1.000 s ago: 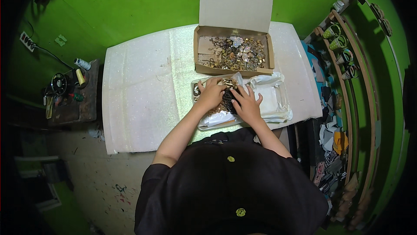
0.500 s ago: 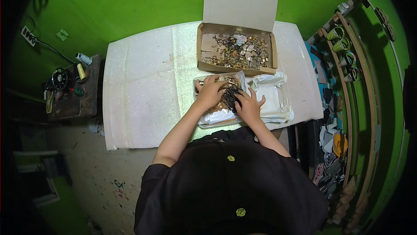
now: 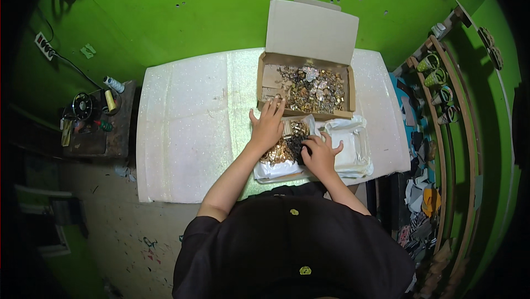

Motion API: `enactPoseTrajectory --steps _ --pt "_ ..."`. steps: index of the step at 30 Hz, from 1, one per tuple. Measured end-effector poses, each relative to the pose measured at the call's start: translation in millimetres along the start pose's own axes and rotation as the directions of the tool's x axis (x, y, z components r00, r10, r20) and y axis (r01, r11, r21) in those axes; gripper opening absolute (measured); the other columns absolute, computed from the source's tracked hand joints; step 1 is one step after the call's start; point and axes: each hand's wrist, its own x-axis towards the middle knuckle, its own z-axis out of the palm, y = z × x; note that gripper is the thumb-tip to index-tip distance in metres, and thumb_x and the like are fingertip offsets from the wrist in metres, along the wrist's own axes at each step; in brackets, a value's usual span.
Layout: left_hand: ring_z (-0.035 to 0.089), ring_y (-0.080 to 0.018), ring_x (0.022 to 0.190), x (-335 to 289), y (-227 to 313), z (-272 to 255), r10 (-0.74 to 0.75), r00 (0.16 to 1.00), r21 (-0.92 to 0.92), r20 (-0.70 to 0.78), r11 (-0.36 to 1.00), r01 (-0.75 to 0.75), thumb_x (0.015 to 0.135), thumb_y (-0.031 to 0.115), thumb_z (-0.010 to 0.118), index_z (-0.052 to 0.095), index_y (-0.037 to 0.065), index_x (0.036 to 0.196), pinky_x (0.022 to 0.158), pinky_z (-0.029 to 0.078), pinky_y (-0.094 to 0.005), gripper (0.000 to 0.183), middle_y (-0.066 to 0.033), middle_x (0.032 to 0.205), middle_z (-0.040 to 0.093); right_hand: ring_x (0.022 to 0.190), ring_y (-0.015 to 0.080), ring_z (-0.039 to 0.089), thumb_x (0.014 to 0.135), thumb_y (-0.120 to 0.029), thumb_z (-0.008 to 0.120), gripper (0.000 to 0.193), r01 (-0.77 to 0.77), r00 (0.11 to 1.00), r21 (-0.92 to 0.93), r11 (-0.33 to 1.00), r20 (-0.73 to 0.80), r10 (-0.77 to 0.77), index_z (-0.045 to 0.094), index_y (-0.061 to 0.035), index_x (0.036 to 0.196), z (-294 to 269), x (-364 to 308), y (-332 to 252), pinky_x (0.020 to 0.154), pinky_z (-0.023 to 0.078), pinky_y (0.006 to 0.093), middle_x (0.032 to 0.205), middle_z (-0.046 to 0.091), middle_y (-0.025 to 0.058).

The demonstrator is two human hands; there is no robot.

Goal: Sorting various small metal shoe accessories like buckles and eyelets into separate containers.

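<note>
My left hand [image 3: 268, 126] reaches to the near left edge of an open cardboard box [image 3: 312, 28], its fingers stretched and apart. Whatever lies under those fingertips is hidden. Inside the box is a loose heap of small metallic pieces [image 3: 317, 89], silver, gold and dark. Just in front stands a shallow tray [image 3: 284, 178] lined with white plastic, holding gold-coloured pieces [image 3: 279, 154] and a cluster of black pieces [image 3: 296, 147]. My right hand [image 3: 321, 156] rests at the black cluster, its outer fingers spread and the inner fingertips touching the pieces.
To the right of the filled tray is a second tray [image 3: 353, 147] lined with white plastic. Both stand on a table with a pale glittery cover [image 3: 187, 133]. A side table [image 3: 99, 143] with thread spools is at the left. A wooden rack [image 3: 466, 117] and fabric scraps [image 3: 422, 210] are at the right.
My left hand has moved from the filled tray up to the box's near edge, baring the gold-coloured pieces. My right hand stays at the black pieces. The whole view has shifted slightly.
</note>
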Motion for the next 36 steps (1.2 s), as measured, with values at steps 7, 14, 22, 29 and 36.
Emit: enactPoseTrajectory --steps 7,14,22,29,36 --pt "0.023 -0.0257 0.136 2 -19 5 -0.011 0.992 0.072 0.124 0.997 0.002 0.088 0.023 0.047 0.025 0.016 0.142 0.096 0.012 -0.0693 0.059 -0.0084 0.147 0.026 0.116 0.0252 0.042 0.075 -0.022 0.06 0.019 -0.05 0.986 -0.05 0.997 -0.159 0.042 0.067 -0.0153 0.09 -11 85 17 0.094 0.011 0.0664 0.107 0.058 -0.0001" --pt "0.025 -0.0243 0.135 -1 -19 5 -0.014 0.99 0.032 0.138 0.999 0.01 0.088 0.021 0.046 0.028 0.018 0.141 0.095 0.013 -0.0698 0.055 -0.006 0.145 0.03 0.109 0.0263 0.049 0.078 -0.025 0.059 0.022 -0.1 0.994 -0.18 0.979 0.031 0.107 0.068 -0.0113 0.092 14 182 42 0.096 0.018 0.0643 0.105 0.06 0.0086" --pt "0.027 -0.0223 0.134 -1 -20 4 -0.036 0.989 -0.04 0.145 0.998 0.042 0.086 0.019 0.05 0.033 0.02 0.139 0.095 0.011 -0.0699 0.056 -0.0042 0.143 0.033 0.102 0.0305 0.052 0.072 -0.027 0.07 0.028 -0.124 0.979 -0.353 0.927 0.108 0.172 0.068 -0.0046 0.089 42 216 54 0.095 0.023 0.061 0.105 0.059 0.0115" --pt "0.026 -0.0229 0.135 0 -22 3 -0.046 0.987 -0.055 0.155 0.997 0.055 0.085 0.022 0.052 0.032 0.021 0.139 0.096 0.009 -0.0694 0.057 -0.0042 0.144 0.032 0.101 0.0261 0.052 0.072 -0.027 0.072 0.019 -0.198 0.978 -0.201 0.959 0.028 0.207 0.07 -0.0092 0.076 9 208 42 0.095 0.02 0.0595 0.097 0.062 0.0065" --pt "0.024 -0.0236 0.136 -1 -23 3 -0.036 0.987 -0.052 0.157 0.998 0.045 0.085 0.025 0.053 0.031 0.022 0.14 0.096 0.008 -0.0693 0.06 -0.0043 0.145 0.029 0.103 0.0249 0.051 0.071 -0.031 0.073 0.023 -0.174 0.985 -0.228 0.958 -0.023 0.174 0.069 -0.0083 0.072 -21 199 40 0.095 0.02 0.0603 0.091 0.063 0.0063"
